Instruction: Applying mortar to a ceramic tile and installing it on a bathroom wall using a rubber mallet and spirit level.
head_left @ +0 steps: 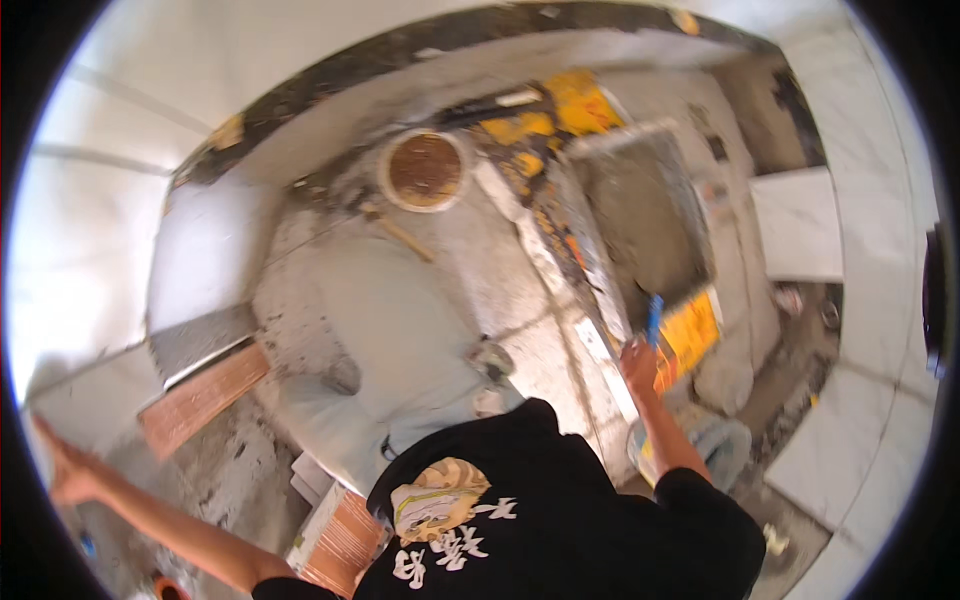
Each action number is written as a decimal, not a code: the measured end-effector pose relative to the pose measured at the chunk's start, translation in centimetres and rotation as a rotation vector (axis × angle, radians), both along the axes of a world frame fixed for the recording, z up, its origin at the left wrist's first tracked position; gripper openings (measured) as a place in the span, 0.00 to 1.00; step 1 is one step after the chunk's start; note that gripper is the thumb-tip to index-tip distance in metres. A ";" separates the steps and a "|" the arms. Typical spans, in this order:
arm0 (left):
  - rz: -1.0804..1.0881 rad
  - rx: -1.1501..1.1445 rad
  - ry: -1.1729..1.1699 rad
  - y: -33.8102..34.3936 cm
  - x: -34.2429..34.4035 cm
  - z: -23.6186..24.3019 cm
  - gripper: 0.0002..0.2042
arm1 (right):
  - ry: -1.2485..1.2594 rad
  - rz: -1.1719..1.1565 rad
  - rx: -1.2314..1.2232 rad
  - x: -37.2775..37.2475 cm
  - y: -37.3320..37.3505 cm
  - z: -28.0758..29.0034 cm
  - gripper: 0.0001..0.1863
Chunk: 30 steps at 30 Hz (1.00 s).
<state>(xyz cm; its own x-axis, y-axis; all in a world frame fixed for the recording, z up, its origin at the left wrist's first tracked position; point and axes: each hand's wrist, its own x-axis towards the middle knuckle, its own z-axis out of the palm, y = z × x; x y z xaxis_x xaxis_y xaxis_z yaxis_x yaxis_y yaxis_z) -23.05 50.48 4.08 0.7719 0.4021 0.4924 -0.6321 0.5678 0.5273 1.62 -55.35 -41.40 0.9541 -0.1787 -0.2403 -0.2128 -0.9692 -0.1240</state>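
My right hand (640, 365) is closed around a blue-handled tool (655, 318) at the near edge of a grey rectangular trough (583, 215). The tool's working end cannot be made out. Wet grey mortar (645, 215) fills much of the trough. Far to the left, my left hand (68, 468) is stretched out with its fingers extended, by the lower part of the white wall tiles (85, 300). It holds nothing that I can see; whether it touches the wall is unclear.
A round bucket (462, 185) of brownish water stands ahead, near a wooden-handled hammer (405, 238). Yellow sheeting (690, 335) lies around the trough. Reddish-backed tiles (205, 395) are at the left. A translucent bucket (730, 450) stands by my right forearm, and a white tile (798, 225) leans right.
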 end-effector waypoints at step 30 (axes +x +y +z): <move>2.003 0.922 0.705 -25.1 18.4 -4.8 0.52 | 0.170 0.662 1.094 16.1 43.1 12.3 0.09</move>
